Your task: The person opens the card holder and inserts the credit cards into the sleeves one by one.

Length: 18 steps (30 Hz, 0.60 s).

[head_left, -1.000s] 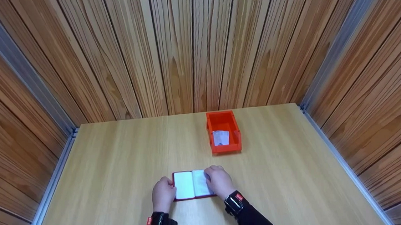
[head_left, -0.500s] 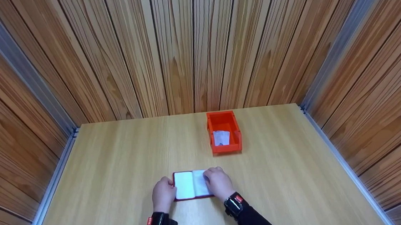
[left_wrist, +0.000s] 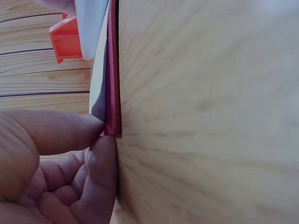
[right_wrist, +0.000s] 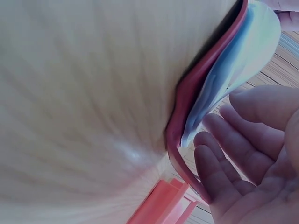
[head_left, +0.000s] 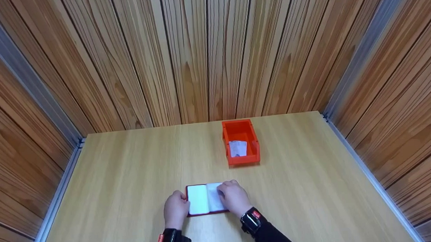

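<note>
A small notebook [head_left: 198,200] with a red cover lies spread on the table, its visible pages blank and white. My left hand [head_left: 176,210] pinches the corner of its left cover, thumb above and a finger below; the left wrist view shows this red cover edge [left_wrist: 113,93] between them. Over the right-hand page, my right hand [head_left: 234,198] covers the outer part. From the right wrist, the thumb and loosely bent fingers [right_wrist: 211,163] reach the bulging pages [right_wrist: 250,56], fingertips right at the paper near the cover's edge. The right hand hides the notebook's right end in the head view.
Behind the notebook, slightly right, stands an orange-red bin [head_left: 242,160] with a whitish piece [head_left: 238,148] in it. Wood-plank walls with metal rails [head_left: 373,197] enclose the light wooden table [head_left: 127,174] at the back and both sides.
The right hand has slid slightly left across the right-hand page, which shows narrower now. The left hand keeps its pinch on the cover, and the bin stays in place.
</note>
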Available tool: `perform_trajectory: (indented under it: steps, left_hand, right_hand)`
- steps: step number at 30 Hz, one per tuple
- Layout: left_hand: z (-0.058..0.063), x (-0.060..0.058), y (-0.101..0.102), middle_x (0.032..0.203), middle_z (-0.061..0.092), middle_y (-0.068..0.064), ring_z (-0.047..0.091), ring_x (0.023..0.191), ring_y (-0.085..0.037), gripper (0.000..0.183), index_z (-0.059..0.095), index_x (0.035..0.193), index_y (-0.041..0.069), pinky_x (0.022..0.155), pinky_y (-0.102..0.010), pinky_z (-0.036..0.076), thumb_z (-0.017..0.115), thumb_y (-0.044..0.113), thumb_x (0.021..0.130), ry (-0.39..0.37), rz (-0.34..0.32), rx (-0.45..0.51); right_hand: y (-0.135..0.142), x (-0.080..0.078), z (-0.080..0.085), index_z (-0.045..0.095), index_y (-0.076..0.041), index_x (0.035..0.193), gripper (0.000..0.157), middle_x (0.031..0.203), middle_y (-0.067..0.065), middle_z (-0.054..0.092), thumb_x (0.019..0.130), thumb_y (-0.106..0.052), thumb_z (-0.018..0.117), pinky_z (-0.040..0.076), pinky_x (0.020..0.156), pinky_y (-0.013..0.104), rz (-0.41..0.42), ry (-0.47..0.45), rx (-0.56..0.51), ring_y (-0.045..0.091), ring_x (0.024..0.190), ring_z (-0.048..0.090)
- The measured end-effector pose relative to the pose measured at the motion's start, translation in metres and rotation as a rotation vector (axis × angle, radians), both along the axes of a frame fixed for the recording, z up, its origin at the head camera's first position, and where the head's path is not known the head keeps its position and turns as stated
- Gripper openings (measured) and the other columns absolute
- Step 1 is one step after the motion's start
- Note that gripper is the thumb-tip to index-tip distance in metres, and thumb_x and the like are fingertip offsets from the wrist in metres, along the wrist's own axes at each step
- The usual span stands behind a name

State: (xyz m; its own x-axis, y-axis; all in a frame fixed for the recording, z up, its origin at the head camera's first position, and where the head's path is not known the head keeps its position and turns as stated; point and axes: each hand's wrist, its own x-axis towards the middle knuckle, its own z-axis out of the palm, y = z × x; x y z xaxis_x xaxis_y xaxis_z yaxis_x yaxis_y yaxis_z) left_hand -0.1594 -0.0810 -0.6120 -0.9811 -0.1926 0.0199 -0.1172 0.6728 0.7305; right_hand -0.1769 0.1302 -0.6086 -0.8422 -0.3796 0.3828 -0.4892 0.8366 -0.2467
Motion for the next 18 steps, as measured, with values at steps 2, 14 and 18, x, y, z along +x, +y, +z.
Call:
perform_trajectory:
  steps: [2,14,18]
  left_hand:
    - [-0.0001,0.0,-0.0001,0.074,0.06,-0.006,0.059,0.072,-0.027,0.01,0.062,0.084,0.0,0.067,-0.043,0.048,0.069,-0.001,0.078,-0.01,0.001,0.004]
    - [-0.0003,-0.0002,-0.0007,0.074,0.06,-0.006,0.059,0.072,-0.027,0.01,0.062,0.084,0.0,0.066,-0.043,0.048,0.069,-0.001,0.077,-0.007,0.003,-0.003]
    - [-0.0013,-0.0009,-0.0004,0.074,0.061,-0.006,0.06,0.072,-0.026,0.01,0.061,0.083,0.001,0.066,-0.043,0.048,0.069,-0.001,0.077,-0.007,0.004,-0.004]
  right_hand:
    - [-0.0004,0.0001,0.0007,0.073,-0.007,0.089,0.011,0.088,0.004,0.069,0.08,-0.009,0.078,0.049,0.072,0.033,0.006,-0.017,0.009,0.023,0.081,0.059]
    - [-0.0044,0.0032,0.0034,0.074,-0.008,0.09,0.01,0.084,0.002,0.07,0.081,-0.005,0.075,0.049,0.087,0.036,0.072,-0.077,0.017,0.021,0.085,0.063]
    - [-0.0051,0.0039,0.0037,0.075,-0.009,0.088,0.014,0.084,0.001,0.07,0.079,0.001,0.072,0.05,0.088,0.037,0.091,-0.072,0.014,0.02,0.086,0.064]
